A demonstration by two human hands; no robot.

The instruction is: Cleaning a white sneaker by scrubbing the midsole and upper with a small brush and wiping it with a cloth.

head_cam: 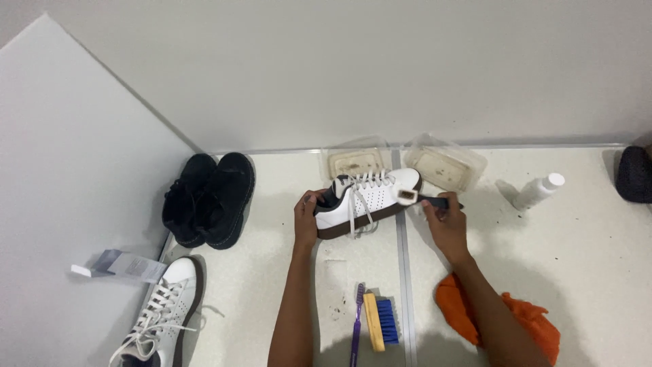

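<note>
A white sneaker point(363, 198) with a dark brown sole lies on its side on the white floor, laces up. My left hand point(306, 217) grips its heel end. My right hand point(445, 221) holds a small dark-handled brush point(415, 198) whose pale bristle head rests against the sneaker's toe.
Two clear plastic tubs point(354, 160) point(445, 167) of dirty water stand behind the shoe. A white bottle point(537, 191) lies at the right. A pair of black shoes point(209, 198) and the matching white sneaker point(163, 311) sit at the left, near a small box point(121, 266). A purple toothbrush point(356, 325), a blue-bristled scrub brush point(380, 321) and an orange cloth point(499, 316) lie near me.
</note>
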